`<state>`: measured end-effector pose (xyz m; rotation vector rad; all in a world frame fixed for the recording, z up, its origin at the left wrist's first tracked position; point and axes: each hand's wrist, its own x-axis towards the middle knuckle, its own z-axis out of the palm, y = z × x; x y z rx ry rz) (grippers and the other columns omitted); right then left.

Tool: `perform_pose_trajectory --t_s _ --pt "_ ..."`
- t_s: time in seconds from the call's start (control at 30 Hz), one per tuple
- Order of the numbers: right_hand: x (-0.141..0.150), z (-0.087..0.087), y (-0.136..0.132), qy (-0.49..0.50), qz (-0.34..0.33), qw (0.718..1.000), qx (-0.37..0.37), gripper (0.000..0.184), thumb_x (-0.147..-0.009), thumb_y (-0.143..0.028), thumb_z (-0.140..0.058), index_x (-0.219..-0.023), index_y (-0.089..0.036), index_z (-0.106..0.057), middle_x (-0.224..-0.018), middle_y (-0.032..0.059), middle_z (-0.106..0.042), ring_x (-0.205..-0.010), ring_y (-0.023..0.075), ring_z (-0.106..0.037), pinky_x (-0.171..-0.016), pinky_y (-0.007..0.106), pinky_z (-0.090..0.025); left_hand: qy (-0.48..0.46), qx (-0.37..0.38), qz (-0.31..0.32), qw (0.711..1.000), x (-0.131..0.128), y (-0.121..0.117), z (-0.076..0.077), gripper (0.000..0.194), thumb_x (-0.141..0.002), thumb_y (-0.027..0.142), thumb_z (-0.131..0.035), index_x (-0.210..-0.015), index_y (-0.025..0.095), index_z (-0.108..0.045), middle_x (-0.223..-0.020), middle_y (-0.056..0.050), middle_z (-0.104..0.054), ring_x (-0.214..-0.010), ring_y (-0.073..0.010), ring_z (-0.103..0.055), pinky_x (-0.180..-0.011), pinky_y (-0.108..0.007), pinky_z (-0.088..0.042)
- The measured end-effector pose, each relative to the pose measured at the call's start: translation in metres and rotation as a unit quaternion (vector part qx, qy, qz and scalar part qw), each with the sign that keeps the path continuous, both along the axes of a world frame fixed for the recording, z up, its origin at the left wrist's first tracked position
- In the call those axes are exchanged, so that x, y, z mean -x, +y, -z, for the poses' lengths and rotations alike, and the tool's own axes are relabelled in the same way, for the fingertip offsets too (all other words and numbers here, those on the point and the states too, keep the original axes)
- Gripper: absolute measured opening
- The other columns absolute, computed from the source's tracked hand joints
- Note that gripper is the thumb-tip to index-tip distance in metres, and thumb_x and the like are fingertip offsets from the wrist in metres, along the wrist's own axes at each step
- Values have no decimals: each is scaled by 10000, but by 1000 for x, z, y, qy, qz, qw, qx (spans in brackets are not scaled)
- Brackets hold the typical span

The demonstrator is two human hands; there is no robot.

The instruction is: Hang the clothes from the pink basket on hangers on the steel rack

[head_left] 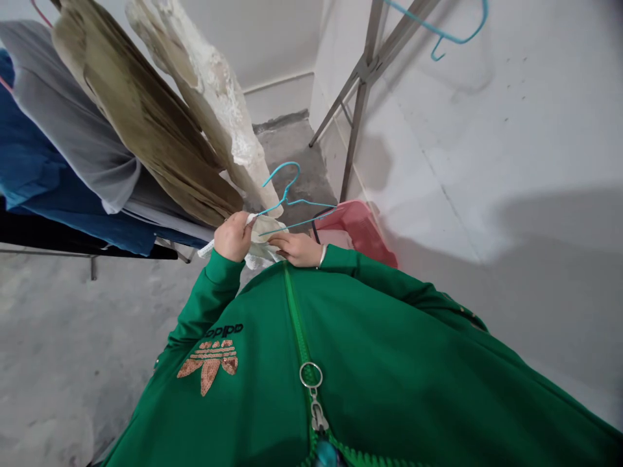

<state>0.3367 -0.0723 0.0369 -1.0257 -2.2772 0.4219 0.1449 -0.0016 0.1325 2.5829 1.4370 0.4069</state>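
Two hands (233, 237) over half-hidden white lace (263, 228)

Hanger (311, 203) in left hand (233, 237) (wall (487, 162) right)

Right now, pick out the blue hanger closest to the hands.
The blue hanger in the white lacy cloth between left hand and right hand; the other blue hanger hangs high near a metal rack.

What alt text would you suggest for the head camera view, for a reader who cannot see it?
A person's left hand grips a white lace garment with a blue wire hanger poking from it, and their right hand touches it. Hanging clothes fill the left, a green jacket the foreground, and a pink basket sits beyond.
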Motion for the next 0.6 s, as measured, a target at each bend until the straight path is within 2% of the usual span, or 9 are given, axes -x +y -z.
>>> perform_pose_trajectory --t_s 0.1,0.2,0.3,0.47,0.53,0.6 --pt "5 20 8 -68 13 991 115 453 -880 -151 -482 -1328 -111 -432 -1403 171 -473 -1234 232 -523 -920 367 -519 -23 -11 14 1000 3 -2 -7 331 -934 365 -349 -863 175 -609 -827 -92 -661 -792 -214 -613 -659 -288 -415" --pt "1 28 17 -92 40 980 173 544 -862 -170 -523 -1384 -121 -378 -1436 167 -442 -1244 248 -519 -924 379 -516 -56 -11 33 998 8 -4 -15 370 -934 406 -336 -826 175 -605 -749 -71 -639 -712 -191 -595 -624 -277 -402" --pt "-3 29 21 -85 30 980 177 596 -851 -183 -543 -1417 -147 -356 -1461 145 -423 -1268 252 -499 -964 384 -488 -93 -2 40 995 14 -7 -22 370 -931 422 -350 -801 177 -595 -689 -44 -608 -645 -163 -564 -595 -261 -390" --pt "4 32 25 -123 -63 977 163 571 -847 -164 -541 -1401 -207 -409 -1403 99 -503 -1247 222 -509 -968 351 -459 -141 5 50 989 17 -12 -32 344 -927 406 -387 -769 174 -585 -651 -22 -584 -595 -132 -529 -571 -239 -386" --pt "2 35 27 -170 -60 968 175 495 -851 -178 -543 -1343 -194 -485 -1346 104 -551 -1195 230 -537 -914 341 -467 -146 2 50 988 20 -13 -35 340 -928 405 -394 -777 173 -593 -647 -19 -582 -588 -127 -522 -566 -237 -384" --pt "-8 39 28 -210 -21 959 190 387 -863 -211 -539 -1246 -173 -573 -1275 114 -595 -1130 245 -560 -871 343 -461 -137 -7 37 990 28 -10 -37 341 -919 424 -420 -774 174 -599 -640 -18 -576 -585 -126 -515 -564 -239 -380"
